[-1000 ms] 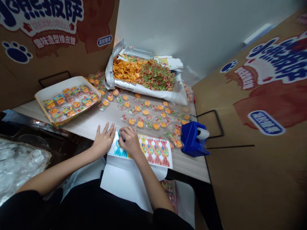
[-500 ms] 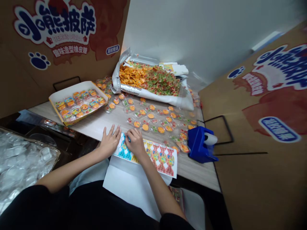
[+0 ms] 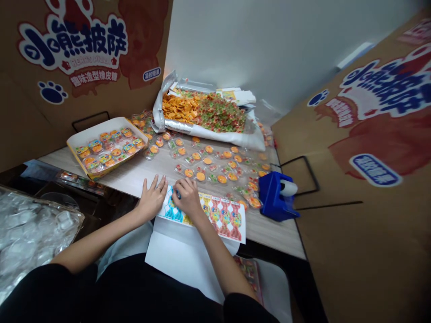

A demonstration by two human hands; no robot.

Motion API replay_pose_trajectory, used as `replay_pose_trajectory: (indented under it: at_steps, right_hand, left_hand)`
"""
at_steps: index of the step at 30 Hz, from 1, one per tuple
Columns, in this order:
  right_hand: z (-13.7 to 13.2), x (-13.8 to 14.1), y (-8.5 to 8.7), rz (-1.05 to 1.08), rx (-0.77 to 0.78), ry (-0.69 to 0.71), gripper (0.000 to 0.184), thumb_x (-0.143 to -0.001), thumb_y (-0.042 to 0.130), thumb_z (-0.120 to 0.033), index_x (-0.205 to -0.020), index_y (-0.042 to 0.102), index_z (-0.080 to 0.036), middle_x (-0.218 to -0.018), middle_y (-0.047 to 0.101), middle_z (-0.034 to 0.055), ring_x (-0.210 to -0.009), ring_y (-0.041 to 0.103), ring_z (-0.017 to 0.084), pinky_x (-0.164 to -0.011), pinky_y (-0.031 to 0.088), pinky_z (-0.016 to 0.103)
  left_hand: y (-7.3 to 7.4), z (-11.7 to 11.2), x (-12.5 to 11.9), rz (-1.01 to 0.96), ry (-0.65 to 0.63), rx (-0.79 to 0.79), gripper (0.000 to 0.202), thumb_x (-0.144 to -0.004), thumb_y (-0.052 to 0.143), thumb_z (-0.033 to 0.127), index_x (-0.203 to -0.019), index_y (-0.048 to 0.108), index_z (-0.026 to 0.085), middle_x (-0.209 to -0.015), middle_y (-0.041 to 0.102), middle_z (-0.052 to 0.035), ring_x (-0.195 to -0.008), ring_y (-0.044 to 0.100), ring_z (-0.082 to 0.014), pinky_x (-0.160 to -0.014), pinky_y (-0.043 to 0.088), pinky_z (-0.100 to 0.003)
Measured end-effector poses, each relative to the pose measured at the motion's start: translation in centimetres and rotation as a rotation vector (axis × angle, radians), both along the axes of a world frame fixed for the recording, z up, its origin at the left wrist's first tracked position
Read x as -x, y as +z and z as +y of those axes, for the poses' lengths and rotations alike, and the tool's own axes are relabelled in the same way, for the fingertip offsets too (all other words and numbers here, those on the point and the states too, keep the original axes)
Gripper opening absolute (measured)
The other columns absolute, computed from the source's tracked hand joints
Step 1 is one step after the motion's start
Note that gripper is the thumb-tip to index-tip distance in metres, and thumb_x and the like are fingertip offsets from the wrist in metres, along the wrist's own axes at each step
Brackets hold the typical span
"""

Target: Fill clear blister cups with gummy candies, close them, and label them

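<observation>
Your left hand (image 3: 151,199) lay open, fingers spread, on the printed paper sheet (image 3: 220,216) near the front edge of the desk (image 3: 124,168). Your right hand (image 3: 187,198) curled closed, apparently pinching a small blue object (image 3: 177,194), mostly hidden.

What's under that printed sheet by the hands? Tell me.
The printed sheet rests on a white paper sheet, showing past its near edge, and the wood-grain tabletop at its far edge. What lies beneath the left hand and right hand is covered, so unseen.

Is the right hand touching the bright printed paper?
Touching: the head view shows the right hand lying over the printed paper, its fingers down on the sheet.
</observation>
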State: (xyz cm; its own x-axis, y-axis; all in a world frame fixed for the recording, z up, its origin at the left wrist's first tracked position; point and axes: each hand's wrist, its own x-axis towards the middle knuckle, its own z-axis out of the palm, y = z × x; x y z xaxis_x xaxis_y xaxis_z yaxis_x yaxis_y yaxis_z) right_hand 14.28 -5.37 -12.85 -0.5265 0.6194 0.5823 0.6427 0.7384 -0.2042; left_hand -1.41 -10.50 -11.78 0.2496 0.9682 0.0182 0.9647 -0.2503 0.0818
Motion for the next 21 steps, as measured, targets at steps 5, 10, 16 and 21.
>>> replay_pose_trajectory:
  at_steps: [5, 10, 16, 21]
  right_hand:
    - [0.07, -0.35, 0.24, 0.054, 0.108, -0.026, 0.016, -0.076, 0.055, -0.009, -0.086, 0.064, -0.018, -0.092, 0.066, 0.0062, -0.093, 0.054, 0.022, -0.08, 0.032, 0.035]
    - [0.5, -0.51, 0.07, 0.023, 0.14, -0.017, 0.014, -0.081, 0.056, -0.011, -0.083, 0.067, -0.02, -0.092, 0.07, 0.0045, -0.092, 0.054, 0.022, -0.079, 0.03, 0.036]
    - [0.2, -0.39, 0.42, -0.007, 0.107, -0.021, 0.011, -0.08, 0.056, -0.011, -0.079, 0.063, -0.02, -0.094, 0.07, 0.0055, -0.095, 0.053, 0.024, -0.085, 0.03, 0.039]
    - [0.57, 0.36, 0.65, -0.019, 0.24, -0.025, 0.009, -0.074, 0.058, -0.013, -0.082, 0.059, -0.018, -0.098, 0.066, 0.0096, -0.099, 0.054, 0.025, -0.085, 0.035, 0.039]
  left_hand:
    - [0.28, 0.02, 0.08, -0.001, -0.003, 0.023, 0.056, -0.09, 0.032, 0.008, -0.147, 0.037, 0.012, -0.156, 0.028, -0.0139, -0.147, 0.02, -0.0347, -0.111, 0.023, -0.067]
    - [0.54, 0.08, 0.06, 0.005, -0.003, 0.043, 0.057, -0.091, 0.03, 0.008, -0.148, 0.035, 0.009, -0.157, 0.025, -0.0132, -0.147, 0.02, -0.0358, -0.112, 0.022, -0.067]
    - [0.55, 0.13, 0.13, -0.009, -0.001, 0.046, 0.057, -0.091, 0.03, 0.008, -0.147, 0.036, 0.011, -0.157, 0.026, -0.0132, -0.147, 0.02, -0.0354, -0.111, 0.023, -0.067]
    - [0.47, 0.24, 0.26, -0.018, -0.016, 0.005, 0.057, -0.09, 0.031, 0.009, -0.146, 0.04, 0.014, -0.155, 0.031, -0.0151, -0.146, 0.023, -0.0347, -0.11, 0.025, -0.068]
